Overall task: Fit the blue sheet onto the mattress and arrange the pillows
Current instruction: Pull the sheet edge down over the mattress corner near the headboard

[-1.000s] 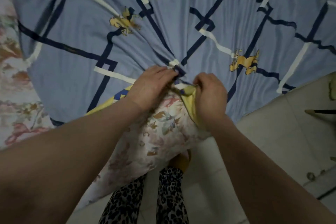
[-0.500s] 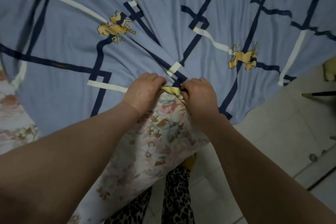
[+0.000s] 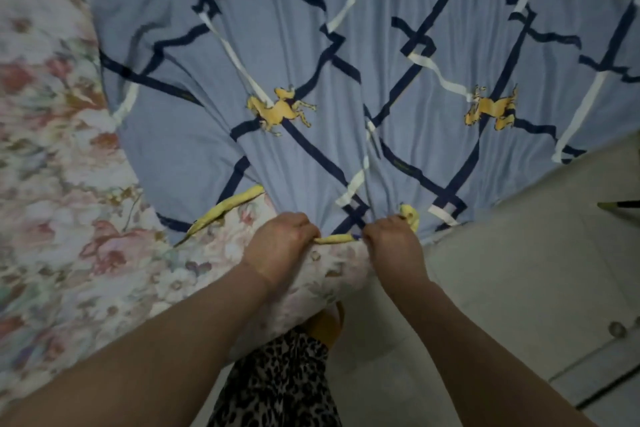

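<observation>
Hands (image 3: 341, 244) gripping unlabelled blue sheet (image 3: 346, 55)

Pale tiled floor (image 3: 519, 270) takes up the lower right, with leopard-print trousers (image 3: 277, 381) standing on it at the bottom middle, a yellow slipper (image 3: 327, 324) poking out just above them, and a dark stick-like thing (image 3: 621, 204) lying at the floor's far right edge.

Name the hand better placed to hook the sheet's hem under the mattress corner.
Probably right: the right hand grips the yellow hem at the floral mattress corner's outer edge; the left hand sits further in.
</observation>
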